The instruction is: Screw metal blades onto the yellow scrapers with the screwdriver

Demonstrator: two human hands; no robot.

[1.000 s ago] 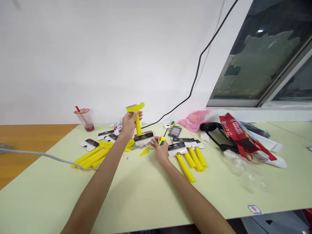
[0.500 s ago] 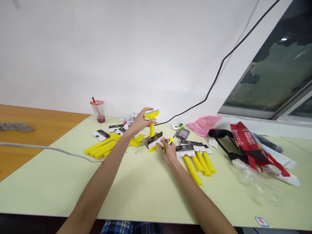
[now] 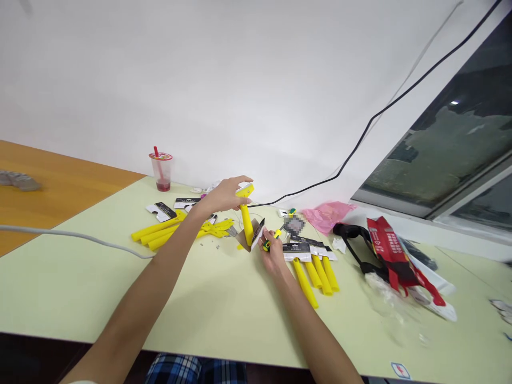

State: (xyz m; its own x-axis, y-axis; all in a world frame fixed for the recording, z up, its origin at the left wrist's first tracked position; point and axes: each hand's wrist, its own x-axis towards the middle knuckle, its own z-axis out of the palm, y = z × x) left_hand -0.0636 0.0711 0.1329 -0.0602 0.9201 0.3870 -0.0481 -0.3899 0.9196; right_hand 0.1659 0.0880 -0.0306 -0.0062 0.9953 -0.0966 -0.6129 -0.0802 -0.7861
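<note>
My left hand (image 3: 229, 195) is closed around the head of a yellow scraper (image 3: 246, 224), its handle pointing down. In my right hand (image 3: 275, 257) are a black-and-white packaging card (image 3: 258, 232) and a screwdriver (image 3: 271, 241) with a yellow and green handle. The card stands tilted beside the lower end of the scraper's handle; whether it is threaded onto the handle I cannot tell. Right of my right hand lie several scrapers with cards on them, one with a yellow handle (image 3: 305, 284). More yellow handles (image 3: 154, 232) lie beyond my left forearm.
Small screws (image 3: 217, 247) are scattered on the pale green table (image 3: 216, 314). A drink cup (image 3: 162, 173) stands at the back left. Toward the right are pink plastic (image 3: 330, 214), a red bag (image 3: 386, 245) and clear plastic wrap (image 3: 394, 309). A grey cable (image 3: 80, 239) crosses the left side.
The scraper and the card have turned, so the card's printed face now shows at a steep angle. The scraper's handle now shows in front of the card's folded part. The camera view has shifted.
</note>
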